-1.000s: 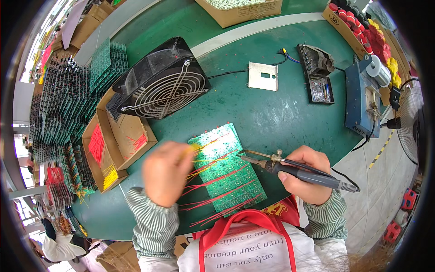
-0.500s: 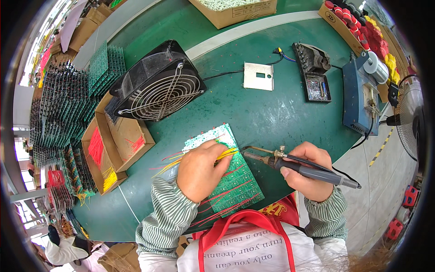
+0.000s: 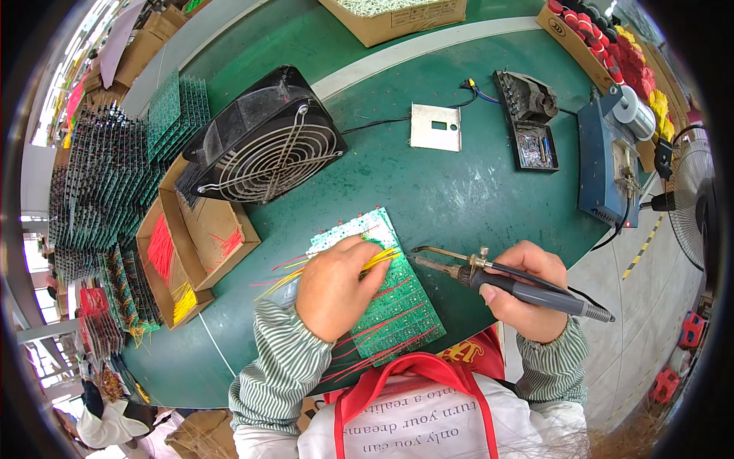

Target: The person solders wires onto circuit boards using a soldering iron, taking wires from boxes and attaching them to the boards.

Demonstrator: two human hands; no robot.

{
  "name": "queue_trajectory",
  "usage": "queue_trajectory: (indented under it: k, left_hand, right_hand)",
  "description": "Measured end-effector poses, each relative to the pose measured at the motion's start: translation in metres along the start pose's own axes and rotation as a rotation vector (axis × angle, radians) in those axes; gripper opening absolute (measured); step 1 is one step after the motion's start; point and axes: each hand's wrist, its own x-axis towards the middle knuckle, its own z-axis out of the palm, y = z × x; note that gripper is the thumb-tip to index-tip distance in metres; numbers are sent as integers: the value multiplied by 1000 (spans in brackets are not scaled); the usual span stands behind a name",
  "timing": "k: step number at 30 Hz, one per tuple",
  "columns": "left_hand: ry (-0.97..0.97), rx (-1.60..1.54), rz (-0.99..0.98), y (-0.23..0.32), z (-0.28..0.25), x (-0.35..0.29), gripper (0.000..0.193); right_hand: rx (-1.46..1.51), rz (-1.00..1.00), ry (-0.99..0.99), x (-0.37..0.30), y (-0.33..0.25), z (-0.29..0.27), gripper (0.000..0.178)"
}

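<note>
My left hand [image 3: 332, 287] is closed around a bundle of yellow wires [image 3: 381, 258], their ends poking out past the fingertips over a green circuit board panel [image 3: 409, 307]. Several red wires [image 3: 390, 327] lie across the panel's near part and trail off its left side. To the right, my right hand [image 3: 527, 287] grips a soldering iron [image 3: 527, 293] by its grey handle. Its tip, with a thin curved feed tube [image 3: 443, 252] alongside, points left and stands just off the panel's right edge. The panel's far left part is partly hidden by my left hand.
Left of the panel are a black fan [image 3: 267, 141] and cardboard boxes [image 3: 210, 249] of red and yellow wires. Stacked circuit boards [image 3: 107, 183] rise beyond. A white metal plate [image 3: 436, 128], a black holder [image 3: 527, 122] and a blue solder feeder [image 3: 604, 164] stand farther right.
My right hand has drawn the soldering iron slightly to the right, away from the yellow wire ends. The left hand stays almost in place with its wires.
</note>
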Motion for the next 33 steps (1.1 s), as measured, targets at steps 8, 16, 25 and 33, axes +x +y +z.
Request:
queue_trajectory:
  k: [8, 16, 25, 33]
  left_hand:
    - [258, 313, -69, -5, -50, -55, 10]
    - [28, -74, -157, -11, -19, -74, 12]
    - [-19, -89, -163, -15, -17, -73, 12]
    - [29, -66, -123, -16, -14, -74, 12]
  right_hand:
    - [67, 0, -136, -21, -6, 11, 18]
    - [89, -77, -253, -19, -9, 41, 17]
    - [116, -25, -253, -18, -6, 49, 18]
    - [143, -21, -259, -17, -8, 43, 19]
